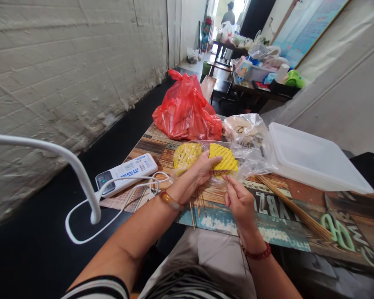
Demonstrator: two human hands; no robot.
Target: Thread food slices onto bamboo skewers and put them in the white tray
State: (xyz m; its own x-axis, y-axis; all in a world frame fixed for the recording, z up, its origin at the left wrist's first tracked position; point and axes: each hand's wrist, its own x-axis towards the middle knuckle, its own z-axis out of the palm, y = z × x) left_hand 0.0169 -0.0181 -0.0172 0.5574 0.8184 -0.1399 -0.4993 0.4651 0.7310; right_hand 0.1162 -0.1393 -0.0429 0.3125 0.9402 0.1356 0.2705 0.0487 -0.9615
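Two peeled, grooved yellow pineapple halves lie on clear plastic on a wooden table. My left hand (197, 174) closes its fingers on the right pineapple piece (225, 159); the other pineapple piece (185, 155) sits just left of it. Several thin bamboo skewers (195, 207) stick out below my left palm. My right hand (240, 202) is close under the held piece, fingers pinched together on a thin skewer that runs down past my wrist.
A red plastic bag (185, 109) and a clear bag (244, 129) stand behind the fruit. A white lidded tray (311, 158) is at right, a bundle of skewers (293, 208) and green-handled scissors (336, 227) near it. A white power strip (127, 172) with cable lies left. A person stands far down the hallway.
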